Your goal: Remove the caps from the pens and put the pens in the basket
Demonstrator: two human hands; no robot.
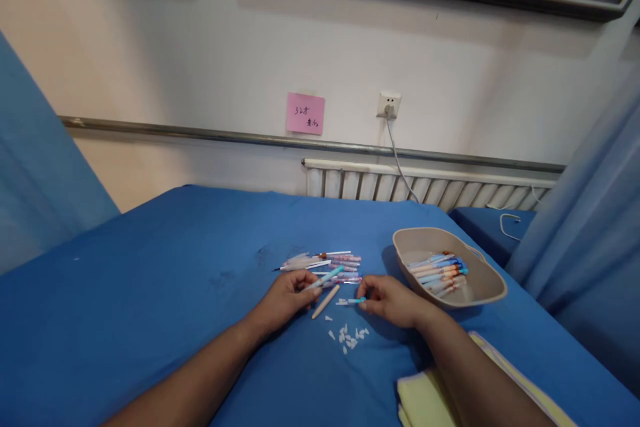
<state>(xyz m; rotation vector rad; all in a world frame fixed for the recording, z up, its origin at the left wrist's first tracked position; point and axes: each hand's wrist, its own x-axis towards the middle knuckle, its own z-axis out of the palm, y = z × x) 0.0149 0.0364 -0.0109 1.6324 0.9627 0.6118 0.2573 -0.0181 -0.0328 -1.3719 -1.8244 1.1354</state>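
In my left hand (287,297) I hold a light-blue pen barrel (327,277), pinched between thumb and fingers and tilted up to the right. My right hand (387,300) has its thumb and forefinger closed on the blue end of a short, thin pen part (354,301); its exact kind is too small to tell. A peach-coloured pen barrel (325,302) lies on the blue cloth between my hands. Just beyond them is a pile of pen parts (345,265), pink-patterned, white and dark. Several small white cone-shaped tips (346,337) are scattered on the near side.
To the right stands a beige basin (490,287) with several pens (437,273) in it. A yellow cloth (425,400) lies under my right forearm. Behind the blue-covered surface (200,227) are a radiator (350,181) and a plugged-in cable (395,143). Blue curtains hang at both sides.
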